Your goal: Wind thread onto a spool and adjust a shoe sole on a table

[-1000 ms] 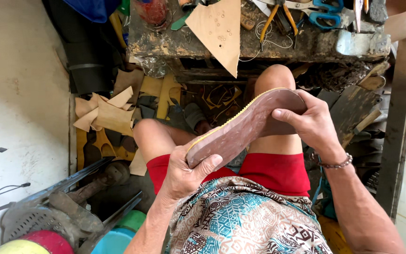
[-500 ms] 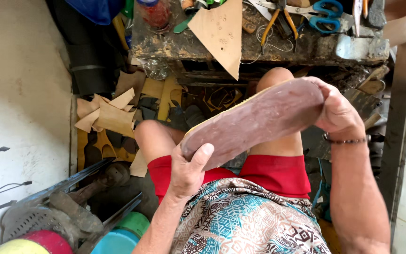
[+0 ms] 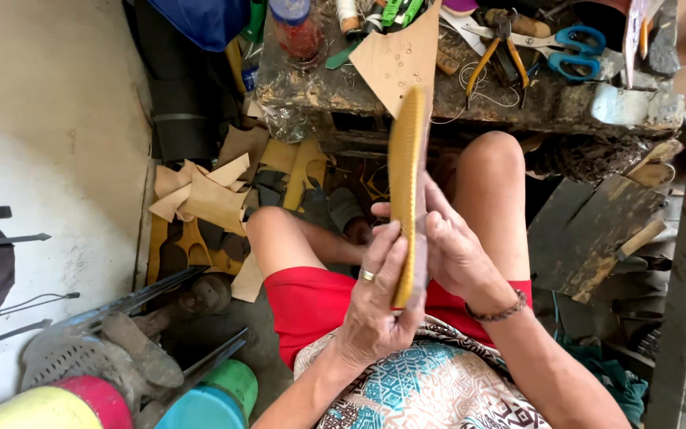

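Yellow shoe sole (image 3: 408, 183) stands edge-up, pinched between left hand (image 3: 376, 306) and right hand (image 3: 458, 254).

The tabletop (image 3: 518, 107) is crowded with pliers (image 3: 495, 49), scissors (image 3: 573, 40) and a jar (image 3: 295, 32), leaving little room. Leather scraps (image 3: 200, 195) cover the floor (image 3: 49, 119) beside the left knee; farther left the floor lies open.

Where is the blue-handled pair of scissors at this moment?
In the head view the scissors lie at the upper right on the cluttered workbench, just right of the yellow-handled pliers, beyond the person's knee.
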